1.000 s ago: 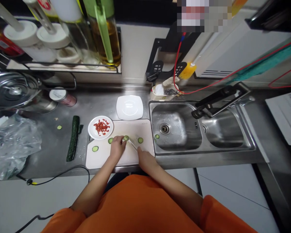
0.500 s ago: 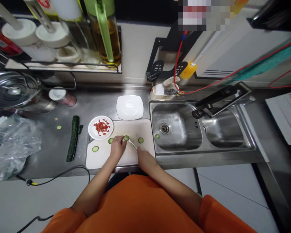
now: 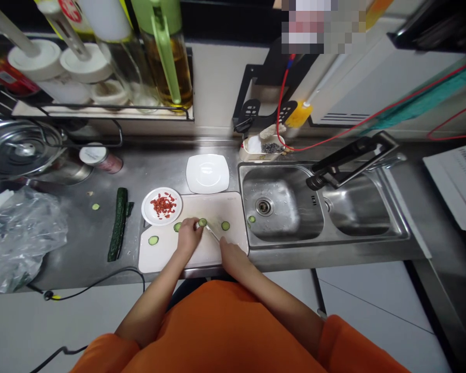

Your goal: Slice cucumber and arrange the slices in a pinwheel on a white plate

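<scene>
My right hand (image 3: pixel 235 257) is closed around the handle of a slim knife (image 3: pixel 213 233), its blade angled up and left over the white cutting board (image 3: pixel 212 254). At the blade's far end is a round cucumber slice (image 3: pixel 202 222). My left hand (image 3: pixel 189 237) pinches at that slice, fingers bent and close to the blade; whether more cucumber is under them is hidden. Another slice (image 3: pixel 177 227) lies partly behind my left hand. Separate slices lie at the board's left (image 3: pixel 153 240) and right (image 3: pixel 226 226).
A plate of red berries (image 3: pixel 155 193) overlaps the board's upper left, beside an empty white plate (image 3: pixel 207 173). Left of the board lie a long cucumber piece (image 3: pixel 117 225) and a plastic bag (image 3: pixel 27 233). A double sink (image 3: pixel 283 207) adjoins the right, a slice (image 3: pixel 252 219) in it.
The camera view has shifted slightly, so the counter items sit a little lower. My hands, the knife and the cucumber slice keep almost the same position.
</scene>
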`<state>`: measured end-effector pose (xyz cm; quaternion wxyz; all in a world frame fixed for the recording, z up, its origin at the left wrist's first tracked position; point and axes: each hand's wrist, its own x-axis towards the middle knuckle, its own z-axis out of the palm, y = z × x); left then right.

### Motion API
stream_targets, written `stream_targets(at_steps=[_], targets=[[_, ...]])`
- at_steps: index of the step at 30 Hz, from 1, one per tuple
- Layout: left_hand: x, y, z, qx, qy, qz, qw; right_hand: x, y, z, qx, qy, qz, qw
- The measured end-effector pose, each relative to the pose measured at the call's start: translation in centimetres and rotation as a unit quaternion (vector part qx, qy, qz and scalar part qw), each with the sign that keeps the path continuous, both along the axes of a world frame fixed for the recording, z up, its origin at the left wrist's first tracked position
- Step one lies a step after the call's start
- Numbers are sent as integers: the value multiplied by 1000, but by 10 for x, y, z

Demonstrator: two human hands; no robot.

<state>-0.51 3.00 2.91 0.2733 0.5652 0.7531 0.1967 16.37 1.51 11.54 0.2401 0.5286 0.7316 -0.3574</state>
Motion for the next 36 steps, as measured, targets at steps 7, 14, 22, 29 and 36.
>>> stream_targets(at_steps=[7, 14, 22, 29, 36], targets=[[2, 6, 9, -12, -15, 10, 1000, 15, -8, 7, -18, -23, -3, 1000], [-6, 6, 23, -64, -96, 78, 990, 17, -8, 11, -24, -31, -7, 999], [-63, -19, 16, -81, -108, 227, 964, 18, -7, 11, -15, -35, -8, 999], [-65, -27, 15, -64, -32, 198, 978, 18, -8, 9, -15, -35, -7, 999], [-56, -16, 25, 10, 23, 88, 996, 16, -8, 13, -23, -43, -6, 999]])
